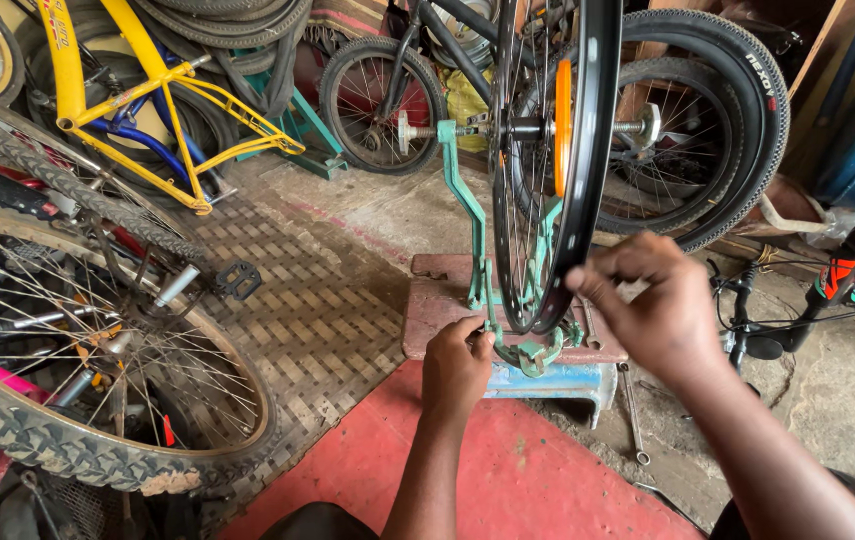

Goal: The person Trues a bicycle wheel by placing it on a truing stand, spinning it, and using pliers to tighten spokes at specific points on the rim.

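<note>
Few such items are seen. White lettering (759,75) is printed along the black sidewall of the tyre at upper right. A lettered decal (57,25) in dark and red is carried on the yellow bicycle frame at upper left. No packages or screens are seen.

Yellow bike frame (162,110), spanner (633,415), red mat (507,480).

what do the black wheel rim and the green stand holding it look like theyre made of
The wheel rim looks like metal with a glossy black finish: it catches light along its edge. The green stand looks like painted metal, probably steel: thin rigid arms, paint dull and worn. The left hand touches its base.
</note>
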